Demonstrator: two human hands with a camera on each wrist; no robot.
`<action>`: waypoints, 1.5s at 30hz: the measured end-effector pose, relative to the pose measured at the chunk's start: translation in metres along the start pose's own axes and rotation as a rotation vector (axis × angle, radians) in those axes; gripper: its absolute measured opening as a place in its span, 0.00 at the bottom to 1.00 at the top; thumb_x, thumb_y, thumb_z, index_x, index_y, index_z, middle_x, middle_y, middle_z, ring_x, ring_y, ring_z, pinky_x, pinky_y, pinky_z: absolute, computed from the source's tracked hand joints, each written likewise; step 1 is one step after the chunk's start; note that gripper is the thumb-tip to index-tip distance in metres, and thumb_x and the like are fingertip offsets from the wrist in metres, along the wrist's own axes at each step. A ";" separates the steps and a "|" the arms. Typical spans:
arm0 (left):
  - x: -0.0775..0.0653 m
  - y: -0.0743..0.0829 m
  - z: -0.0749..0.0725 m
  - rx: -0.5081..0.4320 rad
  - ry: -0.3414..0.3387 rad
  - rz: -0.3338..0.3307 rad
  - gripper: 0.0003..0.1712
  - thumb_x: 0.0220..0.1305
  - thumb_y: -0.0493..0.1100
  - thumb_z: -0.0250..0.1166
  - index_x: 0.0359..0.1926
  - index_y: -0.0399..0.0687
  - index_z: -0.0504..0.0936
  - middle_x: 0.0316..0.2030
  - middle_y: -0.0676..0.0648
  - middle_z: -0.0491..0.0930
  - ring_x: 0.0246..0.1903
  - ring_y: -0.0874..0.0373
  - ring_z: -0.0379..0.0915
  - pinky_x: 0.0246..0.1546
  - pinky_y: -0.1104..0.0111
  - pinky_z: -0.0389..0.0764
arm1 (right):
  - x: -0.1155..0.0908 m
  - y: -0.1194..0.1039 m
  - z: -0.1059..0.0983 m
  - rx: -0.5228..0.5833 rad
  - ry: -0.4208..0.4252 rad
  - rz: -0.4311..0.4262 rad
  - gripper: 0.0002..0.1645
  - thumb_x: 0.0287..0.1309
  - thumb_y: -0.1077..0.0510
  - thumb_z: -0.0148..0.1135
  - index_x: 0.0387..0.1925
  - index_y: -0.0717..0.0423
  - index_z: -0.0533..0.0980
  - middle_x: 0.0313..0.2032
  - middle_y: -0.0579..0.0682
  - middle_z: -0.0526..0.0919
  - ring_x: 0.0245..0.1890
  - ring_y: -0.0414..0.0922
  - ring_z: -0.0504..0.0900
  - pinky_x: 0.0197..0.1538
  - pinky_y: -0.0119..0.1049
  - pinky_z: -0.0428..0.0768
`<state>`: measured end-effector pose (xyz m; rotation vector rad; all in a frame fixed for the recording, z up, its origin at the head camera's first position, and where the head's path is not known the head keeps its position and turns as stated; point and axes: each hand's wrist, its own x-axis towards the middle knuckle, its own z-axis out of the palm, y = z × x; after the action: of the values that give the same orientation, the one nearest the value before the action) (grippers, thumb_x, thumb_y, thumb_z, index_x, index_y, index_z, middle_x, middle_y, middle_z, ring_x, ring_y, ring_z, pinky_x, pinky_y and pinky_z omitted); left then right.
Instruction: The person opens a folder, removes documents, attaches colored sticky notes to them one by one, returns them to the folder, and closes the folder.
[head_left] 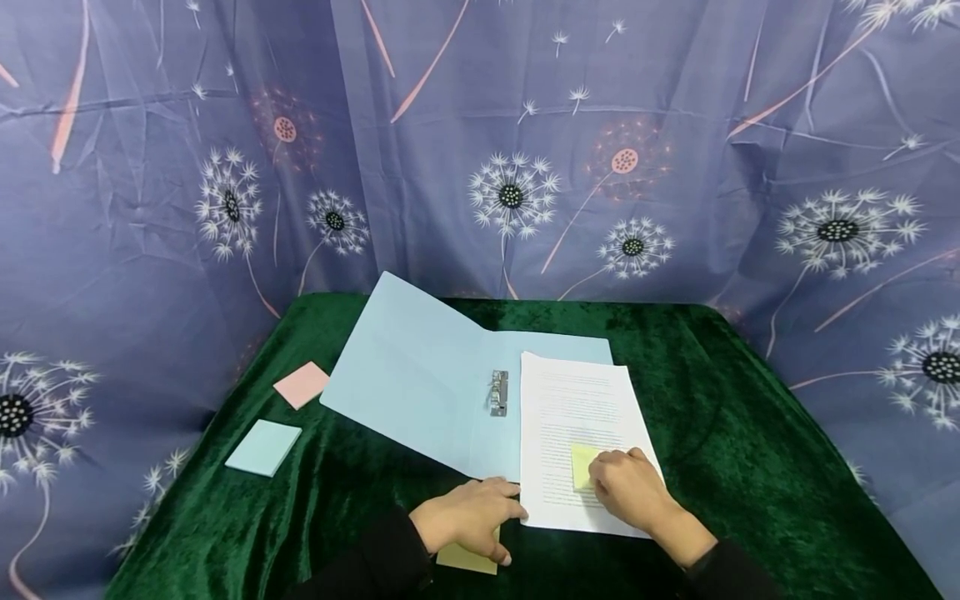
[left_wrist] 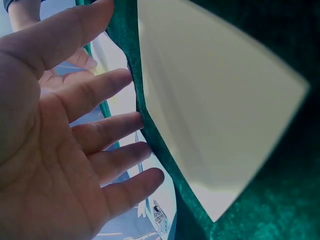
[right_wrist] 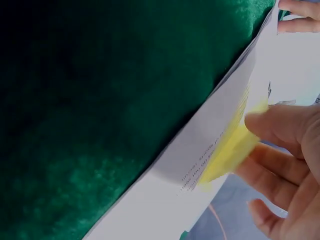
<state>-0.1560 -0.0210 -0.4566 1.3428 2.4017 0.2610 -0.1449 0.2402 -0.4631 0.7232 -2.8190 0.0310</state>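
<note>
The right hand (head_left: pixel 630 487) seemingly pinches a yellow note (head_left: pixel 582 468).

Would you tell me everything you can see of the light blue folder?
The light blue folder lies open on the green cloth, smooth and matt, like card or plastic. Its left cover seems tilted up, one corner showing above the cloth's far edge. A metal clip sits just right of the fold. White printed sheets cover much of the right side and overhang its near edge. The left hand is at the near edge; whether it touches is unclear.
</note>
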 end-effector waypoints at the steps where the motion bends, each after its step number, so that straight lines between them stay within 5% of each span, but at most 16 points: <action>1: 0.000 0.000 0.000 -0.003 -0.003 -0.005 0.29 0.49 0.55 0.72 0.54 0.58 0.78 0.61 0.56 0.65 0.59 0.61 0.60 0.50 0.66 0.69 | 0.000 0.000 0.000 0.027 -0.020 -0.002 0.16 0.39 0.67 0.64 0.12 0.45 0.69 0.17 0.38 0.72 0.20 0.37 0.69 0.28 0.38 0.65; 6: -0.002 0.001 -0.001 -0.011 -0.015 -0.011 0.31 0.48 0.55 0.72 0.56 0.58 0.77 0.62 0.55 0.64 0.60 0.62 0.59 0.50 0.66 0.69 | -0.002 0.002 0.001 0.154 -0.097 -0.021 0.18 0.41 0.67 0.65 0.14 0.44 0.68 0.16 0.34 0.65 0.17 0.35 0.60 0.24 0.33 0.61; 11: -0.003 0.000 -0.001 0.009 -0.017 0.004 0.33 0.47 0.55 0.73 0.57 0.59 0.76 0.63 0.55 0.64 0.60 0.61 0.58 0.51 0.65 0.68 | -0.002 0.001 0.002 0.172 -0.176 0.010 0.07 0.44 0.61 0.70 0.24 0.50 0.78 0.25 0.39 0.76 0.25 0.38 0.71 0.28 0.37 0.69; 16: -0.002 -0.001 0.000 0.014 -0.022 0.007 0.38 0.40 0.54 0.77 0.57 0.59 0.76 0.63 0.56 0.63 0.60 0.63 0.58 0.50 0.67 0.69 | -0.003 -0.004 0.005 0.186 -0.237 0.024 0.26 0.45 0.56 0.72 0.48 0.59 0.77 0.49 0.58 0.77 0.48 0.55 0.75 0.41 0.53 0.73; 21: 0.000 -0.001 0.000 0.027 -0.028 -0.001 0.42 0.35 0.52 0.79 0.57 0.60 0.75 0.62 0.56 0.63 0.60 0.63 0.58 0.49 0.68 0.69 | -0.002 -0.006 0.005 0.205 -0.272 -0.051 0.35 0.48 0.61 0.69 0.59 0.60 0.69 0.60 0.60 0.68 0.58 0.58 0.66 0.47 0.60 0.69; 30: 0.002 -0.004 0.002 0.026 -0.008 0.000 0.43 0.33 0.52 0.80 0.56 0.60 0.76 0.61 0.57 0.64 0.57 0.64 0.59 0.49 0.67 0.70 | 0.005 -0.002 0.002 0.270 -0.396 -0.016 0.37 0.52 0.62 0.66 0.63 0.64 0.64 0.63 0.60 0.64 0.63 0.57 0.61 0.54 0.59 0.65; 45: 0.002 -0.004 0.001 0.091 0.015 -0.007 0.41 0.29 0.56 0.80 0.52 0.62 0.80 0.53 0.57 0.68 0.45 0.65 0.62 0.42 0.71 0.69 | -0.003 -0.005 0.008 0.185 -0.342 0.192 0.43 0.46 0.48 0.69 0.61 0.65 0.67 0.60 0.61 0.68 0.60 0.56 0.65 0.52 0.63 0.62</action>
<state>-0.1596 -0.0213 -0.4594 1.3764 2.4576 0.1621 -0.1419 0.2365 -0.4715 0.5332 -3.2388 0.2242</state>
